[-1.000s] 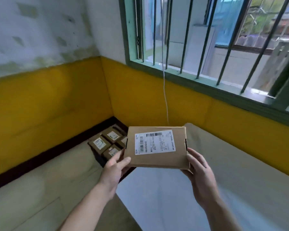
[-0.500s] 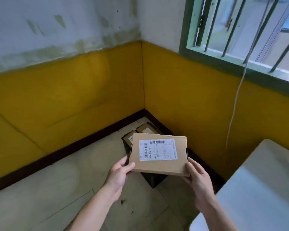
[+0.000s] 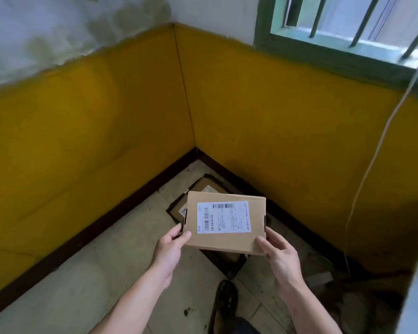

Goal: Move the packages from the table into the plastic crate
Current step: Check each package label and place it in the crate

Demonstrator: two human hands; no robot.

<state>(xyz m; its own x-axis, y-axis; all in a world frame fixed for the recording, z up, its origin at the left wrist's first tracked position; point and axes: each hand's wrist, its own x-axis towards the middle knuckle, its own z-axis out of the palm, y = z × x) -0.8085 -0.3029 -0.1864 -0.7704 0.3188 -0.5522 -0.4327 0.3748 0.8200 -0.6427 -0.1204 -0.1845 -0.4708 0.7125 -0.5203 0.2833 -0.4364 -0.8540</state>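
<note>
At your twelve o'clock two yellow walls [image 3: 82,131] meet in a corner, with stained white plaster [image 3: 58,27] above and a dark skirting board [image 3: 87,235] below. At two o'clock you have a green-framed barred window [image 3: 336,42], and a white cord [image 3: 372,162] hangs from it. Your dark shoe [image 3: 225,302] stands on the tiled floor [image 3: 94,280] at six o'clock.

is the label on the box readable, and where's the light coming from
Head view: the label on the box shows clear barcodes, but its small print is too soft to read. Head view: daylight enters through the window at upper right, leaving the crate under the box in deep shadow. Head view: the wide lens bows the wall lines.
</note>
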